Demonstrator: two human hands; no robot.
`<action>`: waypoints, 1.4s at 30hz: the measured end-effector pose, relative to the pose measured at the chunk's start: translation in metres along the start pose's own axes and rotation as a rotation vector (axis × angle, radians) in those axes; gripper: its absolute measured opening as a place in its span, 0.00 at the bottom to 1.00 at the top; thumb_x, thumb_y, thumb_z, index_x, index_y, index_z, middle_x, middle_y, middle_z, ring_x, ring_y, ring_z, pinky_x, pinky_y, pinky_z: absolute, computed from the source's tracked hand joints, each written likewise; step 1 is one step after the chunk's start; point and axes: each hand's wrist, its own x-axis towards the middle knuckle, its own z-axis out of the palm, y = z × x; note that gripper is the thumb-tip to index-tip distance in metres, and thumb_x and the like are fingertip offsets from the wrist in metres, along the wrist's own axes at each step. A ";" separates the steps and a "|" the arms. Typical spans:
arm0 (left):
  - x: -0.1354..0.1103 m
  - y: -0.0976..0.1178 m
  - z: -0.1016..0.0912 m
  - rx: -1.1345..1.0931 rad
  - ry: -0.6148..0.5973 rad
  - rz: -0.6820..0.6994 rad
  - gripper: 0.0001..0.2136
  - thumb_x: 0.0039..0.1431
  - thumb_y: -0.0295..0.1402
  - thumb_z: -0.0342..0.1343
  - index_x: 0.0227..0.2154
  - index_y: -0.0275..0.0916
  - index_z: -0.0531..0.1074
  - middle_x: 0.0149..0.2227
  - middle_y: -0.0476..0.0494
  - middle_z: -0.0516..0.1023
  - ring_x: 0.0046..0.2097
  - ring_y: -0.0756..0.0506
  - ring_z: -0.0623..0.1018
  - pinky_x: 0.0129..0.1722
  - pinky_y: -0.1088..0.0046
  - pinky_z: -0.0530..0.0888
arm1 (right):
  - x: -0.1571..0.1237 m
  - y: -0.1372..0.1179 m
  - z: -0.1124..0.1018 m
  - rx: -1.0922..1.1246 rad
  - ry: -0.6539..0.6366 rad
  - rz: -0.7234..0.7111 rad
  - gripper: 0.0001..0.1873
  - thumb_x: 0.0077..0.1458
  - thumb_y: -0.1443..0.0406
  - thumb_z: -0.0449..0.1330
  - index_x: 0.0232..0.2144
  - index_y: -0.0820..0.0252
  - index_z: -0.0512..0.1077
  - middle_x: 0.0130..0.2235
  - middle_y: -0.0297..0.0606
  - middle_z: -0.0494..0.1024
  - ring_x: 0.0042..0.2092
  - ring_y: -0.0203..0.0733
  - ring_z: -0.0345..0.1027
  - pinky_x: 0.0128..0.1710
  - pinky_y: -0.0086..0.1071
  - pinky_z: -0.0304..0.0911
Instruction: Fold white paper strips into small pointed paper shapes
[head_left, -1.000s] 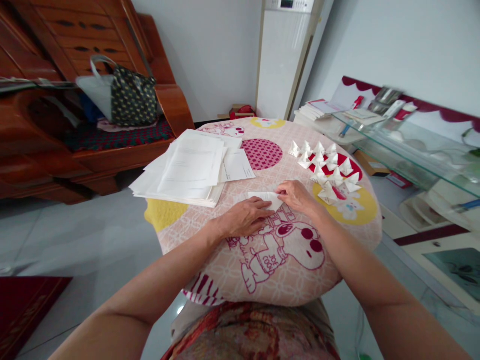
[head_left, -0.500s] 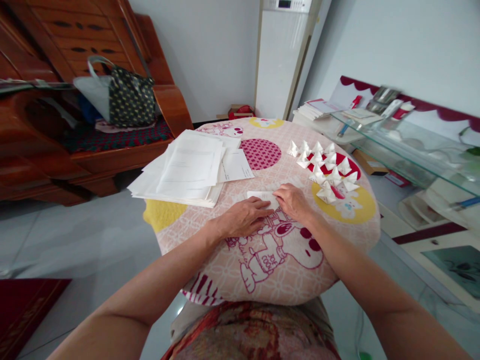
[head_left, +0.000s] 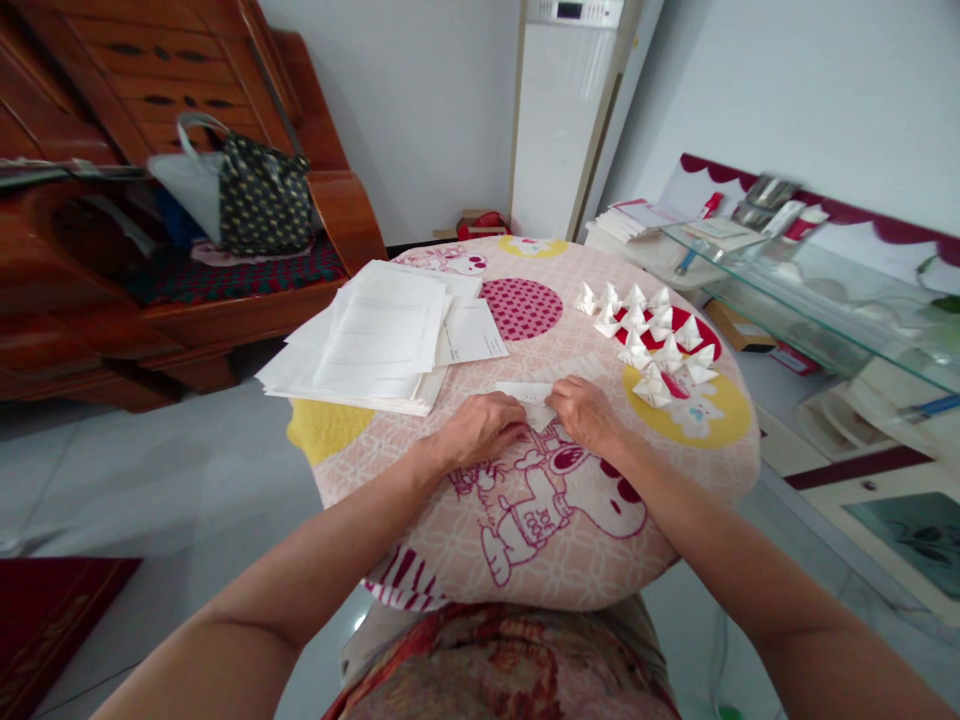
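A small folded sheet of white paper (head_left: pixel 534 402) lies on the patterned tablecloth (head_left: pixel 442 540) in front of me. My left hand (head_left: pixel 484 428) grips its left side, with the fingers curled in and the fingertips partly hidden. At the paper's right side my right hand (head_left: pixel 585 412) has thumb and fingers pinched on the edge. Beyond my right hand stand several white folded paper boats (head_left: pixel 654 385), grouped in rows. Up and left of my left hand rests a loose stack of white paper sheets (head_left: pixel 382 330), some with printed lines.
A wooden bench (head_left: pixel 330 210) with a dark patterned bag (head_left: pixel 264 195) is on the left. At the right, a glass-topped cabinet (head_left: pixel 847 310) holds papers, cups and metal tins. A tall white appliance (head_left: pixel 564 120) stands at the back wall.
My left hand has drawn slightly left and its fingers have curled. The paper's lower part now shows between my hands as a downward point. My right hand has shifted slightly.
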 end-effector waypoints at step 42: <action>0.012 0.012 0.000 0.421 -0.179 -0.116 0.13 0.71 0.38 0.51 0.51 0.40 0.73 0.45 0.37 0.73 0.47 0.39 0.73 0.41 0.65 0.74 | 0.040 0.003 -0.021 0.442 -0.106 0.598 0.10 0.50 0.69 0.63 0.19 0.61 0.75 0.18 0.31 0.69 0.24 0.36 0.62 0.25 0.30 0.51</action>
